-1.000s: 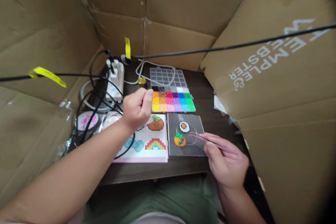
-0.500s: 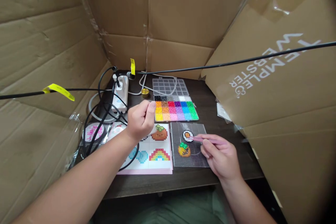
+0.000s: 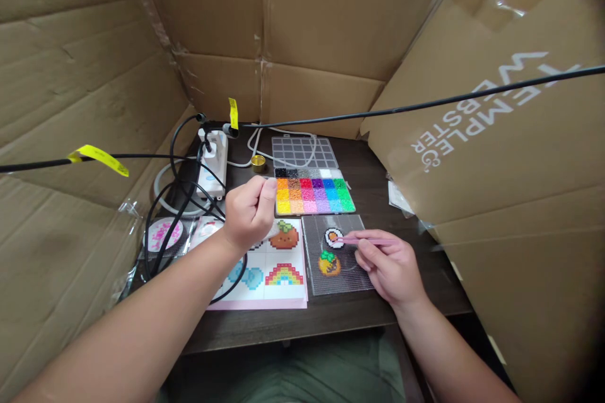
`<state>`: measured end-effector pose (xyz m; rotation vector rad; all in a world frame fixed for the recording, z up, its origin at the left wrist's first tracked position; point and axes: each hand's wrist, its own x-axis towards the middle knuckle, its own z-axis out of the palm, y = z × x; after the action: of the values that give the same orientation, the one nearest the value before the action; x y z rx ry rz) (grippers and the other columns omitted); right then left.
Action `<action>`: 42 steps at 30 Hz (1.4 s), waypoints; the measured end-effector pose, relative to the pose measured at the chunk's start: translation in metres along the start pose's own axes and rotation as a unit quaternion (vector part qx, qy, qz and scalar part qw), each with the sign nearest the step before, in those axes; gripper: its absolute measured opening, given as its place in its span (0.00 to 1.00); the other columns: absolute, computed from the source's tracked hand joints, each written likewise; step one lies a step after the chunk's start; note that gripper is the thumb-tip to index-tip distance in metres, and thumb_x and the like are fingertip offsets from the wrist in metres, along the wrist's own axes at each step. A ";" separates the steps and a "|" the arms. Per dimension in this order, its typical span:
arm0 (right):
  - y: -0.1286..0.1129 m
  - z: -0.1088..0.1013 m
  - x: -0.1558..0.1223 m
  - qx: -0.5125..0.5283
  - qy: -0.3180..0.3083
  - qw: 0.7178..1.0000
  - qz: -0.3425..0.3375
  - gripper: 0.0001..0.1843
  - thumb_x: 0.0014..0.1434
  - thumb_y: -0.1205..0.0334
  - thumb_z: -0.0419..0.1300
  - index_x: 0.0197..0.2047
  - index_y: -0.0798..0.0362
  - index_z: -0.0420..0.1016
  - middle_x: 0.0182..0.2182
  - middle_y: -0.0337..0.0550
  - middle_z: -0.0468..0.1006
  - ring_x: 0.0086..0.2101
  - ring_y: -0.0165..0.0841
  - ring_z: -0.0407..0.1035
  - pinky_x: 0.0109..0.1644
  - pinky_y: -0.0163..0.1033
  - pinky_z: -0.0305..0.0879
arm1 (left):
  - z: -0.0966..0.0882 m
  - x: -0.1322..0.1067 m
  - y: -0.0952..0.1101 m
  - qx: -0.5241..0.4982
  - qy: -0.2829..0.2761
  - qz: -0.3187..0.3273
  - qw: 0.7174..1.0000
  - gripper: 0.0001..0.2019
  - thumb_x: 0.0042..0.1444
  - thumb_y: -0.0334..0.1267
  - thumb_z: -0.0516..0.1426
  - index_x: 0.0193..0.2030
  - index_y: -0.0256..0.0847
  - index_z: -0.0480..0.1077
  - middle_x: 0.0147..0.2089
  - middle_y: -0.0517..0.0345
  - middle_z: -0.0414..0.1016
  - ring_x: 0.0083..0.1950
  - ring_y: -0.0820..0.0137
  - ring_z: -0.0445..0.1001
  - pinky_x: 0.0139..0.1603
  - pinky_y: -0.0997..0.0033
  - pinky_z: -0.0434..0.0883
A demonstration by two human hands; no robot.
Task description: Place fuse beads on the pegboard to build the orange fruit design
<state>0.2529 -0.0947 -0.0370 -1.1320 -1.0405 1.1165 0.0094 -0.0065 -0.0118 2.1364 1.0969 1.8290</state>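
Note:
My right hand (image 3: 394, 267) grips pink tweezers (image 3: 371, 241), which lie nearly level. Their tip is over the white and orange egg-like bead figure (image 3: 327, 236) on the clear pegboard (image 3: 347, 277); whether a bead is between the tips is too small to tell. Below that figure sits an orange bead figure with a green top (image 3: 329, 264). My left hand (image 3: 250, 214) is closed in a fist above the pattern sheet (image 3: 258, 258). Something pale shows just under its fingers, too hidden to name. Beyond the hands stands the bead box (image 3: 314, 192), with many colours in separate compartments.
Behind the bead box lies its clear lid (image 3: 307, 152). A small gold tin (image 3: 258, 164) sits left of it. A white power strip (image 3: 212, 164) and looping black cables (image 3: 182, 201) take up the left. Cardboard walls (image 3: 321, 19) surround the table. Another cable (image 3: 401, 112) crosses above.
The whole view has shifted slightly, so everything appears a little higher and further left. Both hands keep nearly the same poses, and the tweezers' tip stays at the egg-like figure.

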 end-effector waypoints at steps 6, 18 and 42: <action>-0.015 -0.004 0.008 -0.042 -0.009 0.997 -0.057 0.08 0.54 0.61 0.67 0.38 0.53 0.83 0.33 0.51 0.84 0.17 0.25 0.59 0.19 0.35 0.54 | 0.000 0.000 0.000 0.002 -0.001 -0.006 1.000 0.18 0.62 0.33 0.53 0.23 0.40 0.51 0.18 0.66 0.49 0.19 0.79 0.49 0.21 0.72 0.52; -0.015 0.071 0.122 -0.125 -0.073 0.986 -0.082 0.09 0.50 0.57 0.66 0.31 0.55 0.80 0.29 0.46 0.84 0.22 0.29 0.70 0.24 0.34 0.65 | -0.001 0.000 0.001 0.002 -0.008 -0.009 1.000 0.16 0.61 0.29 0.54 0.23 0.40 0.54 0.19 0.66 0.52 0.19 0.80 0.52 0.21 0.74 0.53; 0.009 0.075 0.113 -0.231 -0.105 0.964 -0.076 0.06 0.54 0.61 0.63 0.32 0.53 0.80 0.33 0.47 0.84 0.35 0.37 0.79 0.41 0.42 0.74 | 0.001 0.001 -0.003 0.029 -0.016 0.009 0.999 0.17 0.58 0.26 0.55 0.23 0.39 0.53 0.18 0.67 0.50 0.19 0.82 0.51 0.19 0.77 0.52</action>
<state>0.1950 0.0278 -0.0296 -1.2867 -1.5863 0.9053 0.0095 -0.0034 -0.0127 2.2066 1.1408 1.7862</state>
